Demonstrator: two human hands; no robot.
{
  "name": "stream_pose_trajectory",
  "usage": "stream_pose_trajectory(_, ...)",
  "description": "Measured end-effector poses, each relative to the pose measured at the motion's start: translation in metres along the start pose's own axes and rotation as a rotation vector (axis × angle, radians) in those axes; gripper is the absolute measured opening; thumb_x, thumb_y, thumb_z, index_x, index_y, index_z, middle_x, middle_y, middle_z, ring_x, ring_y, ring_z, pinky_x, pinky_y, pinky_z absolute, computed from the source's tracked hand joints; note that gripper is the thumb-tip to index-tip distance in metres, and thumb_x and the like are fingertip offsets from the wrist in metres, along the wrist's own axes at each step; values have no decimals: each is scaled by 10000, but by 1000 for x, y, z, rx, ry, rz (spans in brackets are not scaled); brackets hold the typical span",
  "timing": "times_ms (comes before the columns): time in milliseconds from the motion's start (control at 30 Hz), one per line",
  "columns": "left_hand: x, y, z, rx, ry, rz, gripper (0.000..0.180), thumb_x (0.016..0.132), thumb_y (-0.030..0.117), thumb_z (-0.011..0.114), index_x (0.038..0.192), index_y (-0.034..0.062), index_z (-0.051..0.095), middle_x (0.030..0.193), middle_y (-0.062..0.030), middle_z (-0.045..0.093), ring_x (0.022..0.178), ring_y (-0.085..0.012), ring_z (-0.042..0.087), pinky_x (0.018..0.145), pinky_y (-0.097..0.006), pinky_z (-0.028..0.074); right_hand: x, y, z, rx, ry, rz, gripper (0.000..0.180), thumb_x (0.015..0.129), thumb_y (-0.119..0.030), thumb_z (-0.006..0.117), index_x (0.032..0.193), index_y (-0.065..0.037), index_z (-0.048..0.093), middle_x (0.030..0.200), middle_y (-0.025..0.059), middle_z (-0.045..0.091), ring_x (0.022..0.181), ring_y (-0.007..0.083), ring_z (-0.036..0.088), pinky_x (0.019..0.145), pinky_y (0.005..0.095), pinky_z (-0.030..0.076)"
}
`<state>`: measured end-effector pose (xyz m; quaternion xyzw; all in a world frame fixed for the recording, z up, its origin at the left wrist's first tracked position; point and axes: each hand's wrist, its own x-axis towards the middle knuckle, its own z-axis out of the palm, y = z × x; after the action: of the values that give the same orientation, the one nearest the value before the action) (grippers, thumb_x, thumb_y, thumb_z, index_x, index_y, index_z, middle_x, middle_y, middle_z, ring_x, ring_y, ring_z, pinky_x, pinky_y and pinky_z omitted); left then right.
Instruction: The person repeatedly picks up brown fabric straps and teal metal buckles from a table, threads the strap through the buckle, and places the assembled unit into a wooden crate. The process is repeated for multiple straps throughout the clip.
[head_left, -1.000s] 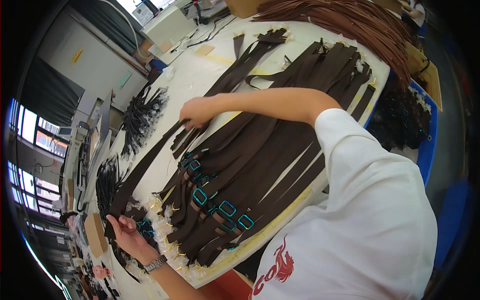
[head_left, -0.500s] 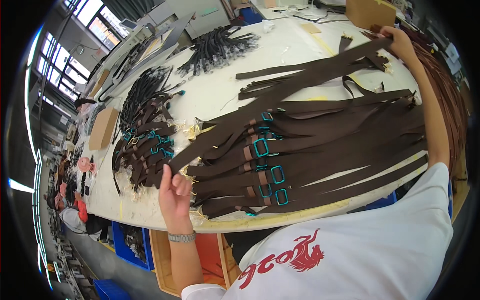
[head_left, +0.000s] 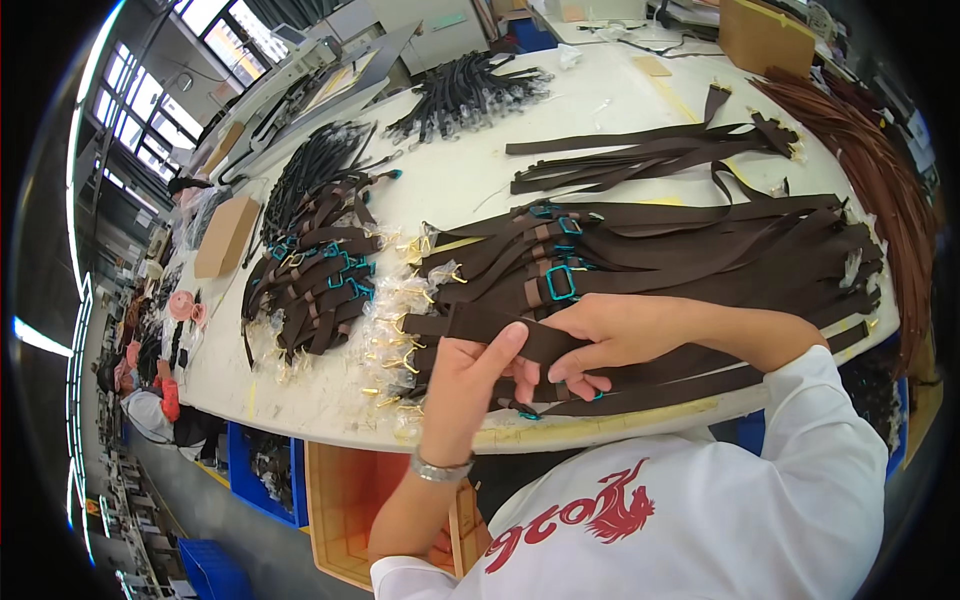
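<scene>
Blue crate (head_left: 299, 485) holds dark pieces (head_left: 270, 465); fingers (head_left: 507, 345) grip a brown strap (head_left: 482, 323).

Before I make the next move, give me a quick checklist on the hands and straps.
1. Left hand gripping the held brown strap: ok, thumb lies on top.
2. Right hand gripping: cannot tell; it is at the strap, but its fingers hide the hold.
3. Strap's far end in sight: cannot tell, lost around the right hand.
4. Space beneath the hands clear: not ok, the strap pile lies there.
5. Large teal buckle uncovered: ok, visible just beyond the right hand.
</scene>
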<state>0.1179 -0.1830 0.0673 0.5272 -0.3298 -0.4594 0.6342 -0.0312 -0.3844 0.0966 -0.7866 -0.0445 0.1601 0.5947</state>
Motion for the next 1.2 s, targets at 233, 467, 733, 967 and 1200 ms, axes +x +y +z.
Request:
stream_pose_trajectory(233, 41, 28, -237, 1600, 695, 448, 113, 977, 83, 712, 1055, 13, 756, 954, -167, 777, 880, -320, 757, 797, -417, 584, 0, 16, 4, 439, -28, -156, 290, 1087, -64, 566, 1333, 53, 664, 971, 55, 740, 759, 104, 682, 739, 269, 559)
stream_pose_trajectory(467, 72, -7, -342, 2032, 634, 373, 325, 867, 34, 746, 1173, 81, 647, 1038, -130, 679, 1011, -357, 649, 885, -505, 502, 7, -2, 13, 554, -205, -34, 397, 1136, -224, 553, 1372, 86, 626, 896, 49, 696, 696, 95, 582, 718, 268, 538)
stream_pose_trajectory(733, 64, 9, -345, 1972, 511, 406, 315, 849, 47, 726, 1146, 82, 625, 1058, -111, 667, 1066, -331, 624, 878, -492, 493, 10, 14, 26, 775, -221, -97, 540, 1155, -399, 527, 1370, 84, 636, 757, 14, 603, 654, 97, 542, 631, 293, 449)
stream_pose_trajectory(967, 66, -2, -356, 2277, 500, 424, 182, 864, 87, 717, 1016, 66, 617, 954, -108, 610, 995, -338, 599, 902, -488, 478, -21, 7, 35, 821, -207, -90, 533, 1139, -345, 558, 1408, 114, 600, 843, 62, 648, 654, 116, 553, 686, 334, 550)
stream_pose_trajectory(1200, 7, 81, -379, 1711, 1137, 697, 147, 1034, 106, 651, 1092, -20, 701, 1001, -132, 741, 891, -334, 702, 824, -466, 533, -46, 11, 34, 840, -178, -16, 475, 1114, -283, 604, 1344, 132, 605, 708, 20, 578, 565, 75, 397, 532, 285, 431)
